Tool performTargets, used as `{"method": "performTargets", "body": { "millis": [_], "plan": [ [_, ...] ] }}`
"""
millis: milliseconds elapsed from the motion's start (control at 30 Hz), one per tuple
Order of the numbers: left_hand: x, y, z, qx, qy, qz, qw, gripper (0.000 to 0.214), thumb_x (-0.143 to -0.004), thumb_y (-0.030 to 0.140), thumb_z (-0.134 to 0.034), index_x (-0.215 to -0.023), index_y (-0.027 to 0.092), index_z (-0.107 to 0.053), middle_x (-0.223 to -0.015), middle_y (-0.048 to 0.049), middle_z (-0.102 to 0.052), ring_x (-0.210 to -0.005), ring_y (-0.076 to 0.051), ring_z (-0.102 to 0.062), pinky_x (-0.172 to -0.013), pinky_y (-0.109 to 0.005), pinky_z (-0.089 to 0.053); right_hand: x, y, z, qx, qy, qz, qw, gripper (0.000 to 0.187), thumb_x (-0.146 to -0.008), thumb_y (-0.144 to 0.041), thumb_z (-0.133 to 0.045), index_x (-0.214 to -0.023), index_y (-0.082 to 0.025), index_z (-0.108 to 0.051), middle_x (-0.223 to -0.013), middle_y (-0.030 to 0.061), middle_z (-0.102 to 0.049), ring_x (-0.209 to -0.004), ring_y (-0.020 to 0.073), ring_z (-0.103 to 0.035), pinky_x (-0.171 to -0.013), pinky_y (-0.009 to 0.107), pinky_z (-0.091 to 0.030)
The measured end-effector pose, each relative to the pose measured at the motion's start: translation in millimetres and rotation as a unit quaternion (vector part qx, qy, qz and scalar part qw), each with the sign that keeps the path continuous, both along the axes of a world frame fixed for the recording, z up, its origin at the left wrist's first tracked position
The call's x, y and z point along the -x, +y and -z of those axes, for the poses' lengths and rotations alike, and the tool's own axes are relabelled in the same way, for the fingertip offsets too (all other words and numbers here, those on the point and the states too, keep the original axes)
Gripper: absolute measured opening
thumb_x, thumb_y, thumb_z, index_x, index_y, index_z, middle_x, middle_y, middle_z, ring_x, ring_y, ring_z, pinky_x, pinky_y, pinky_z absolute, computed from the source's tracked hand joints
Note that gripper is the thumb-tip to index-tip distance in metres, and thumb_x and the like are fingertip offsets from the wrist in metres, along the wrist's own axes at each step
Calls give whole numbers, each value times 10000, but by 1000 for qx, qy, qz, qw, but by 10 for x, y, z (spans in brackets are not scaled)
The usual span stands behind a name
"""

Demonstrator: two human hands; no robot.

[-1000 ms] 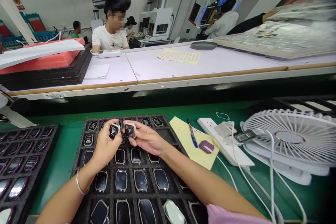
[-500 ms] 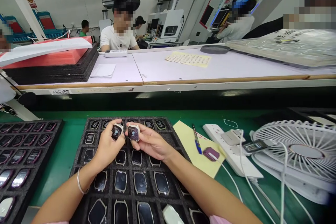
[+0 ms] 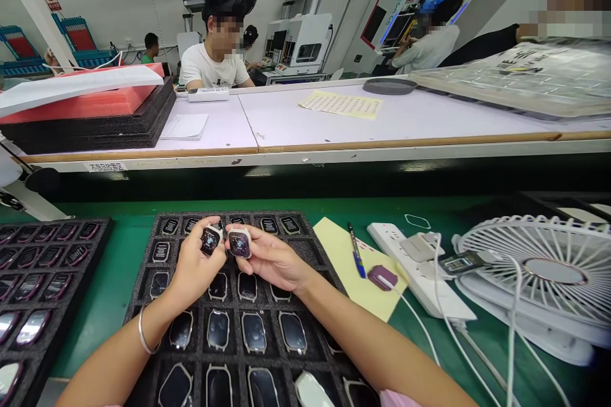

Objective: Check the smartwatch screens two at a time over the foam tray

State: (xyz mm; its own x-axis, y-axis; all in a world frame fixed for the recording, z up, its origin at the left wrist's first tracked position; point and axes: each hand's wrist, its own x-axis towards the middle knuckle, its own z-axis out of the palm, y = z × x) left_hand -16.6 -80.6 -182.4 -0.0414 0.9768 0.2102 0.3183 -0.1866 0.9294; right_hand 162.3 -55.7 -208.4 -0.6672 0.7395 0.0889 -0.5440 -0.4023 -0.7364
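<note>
My left hand [image 3: 193,267] pinches a small watch body [image 3: 210,240] with a lit screen. My right hand [image 3: 272,261] grips a second watch body [image 3: 238,243], its purple screen facing me. Both are held side by side above the far rows of a black foam tray [image 3: 143,280]. The tray holds several more watch bodies [image 3: 252,332] in its pockets. A silver bangle sits on my left wrist.
A second black tray [image 3: 71,280] of watch bodies lies at the left. A yellow sheet [image 3: 334,248] with a blue pen [image 3: 356,251], a white power strip [image 3: 405,254], cables and a white fan [image 3: 539,273] lie to the right. Other people sit beyond the white bench [image 3: 429,121].
The watch in my right hand has tilted slightly and its screen now shows purple. Both hands stay over the tray; the view has shifted a little.
</note>
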Motion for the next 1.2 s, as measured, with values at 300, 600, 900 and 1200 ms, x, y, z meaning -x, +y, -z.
{"method": "performTargets", "body": {
  "millis": [300, 600, 900, 1200],
  "plan": [
    [4, 9, 18, -4, 6, 7, 1000, 443, -750, 237, -587, -1188, 171, -594, -904, -25, -679, -722, -148, -597, -680, -273, -483, 7, -1, -15, 0, -3, 8, 1000, 449, -797, -344, -819, -1209, -224, -689, -996, 46, -686, -628, 90, -574, -608, 255, -389],
    [20, 0, 29, -10, 8, 5, 1000, 423, -770, 235, -584, -1189, 174, -589, -932, -33, -672, -751, -152, -595, -704, -283, -479, 9, 1, -1, 0, 4, 4, 1000, 452, -802, -331, -815, -1217, -209, -684, -1017, 58, -691, -622, 90, -568, -611, 261, -382],
    [21, -2, 35, -6, 13, 11, 1000, 443, -744, 206, -590, -1186, 175, -596, -870, -11, -657, -726, -145, -577, -700, -280, -474, 8, -8, -9, 7, 4, 6, 1000, 478, -777, -313, -831, -1214, -190, -681, -1002, 58, -705, -617, 102, -562, -604, 268, -393],
    [7, 129, 14, 207, -285, 20, 936, 496, -748, 278, -730, -1196, 154, -556, -888, -34, -692, -559, -81, -530, -567, -233, -439, 34, 100, 55, 61, -65, 103, 991, 440, -885, -302, -690, -1302, -213, -580, -955, 67, -742, -706, 167, -669, -660, 304, -465]
  ]
}}
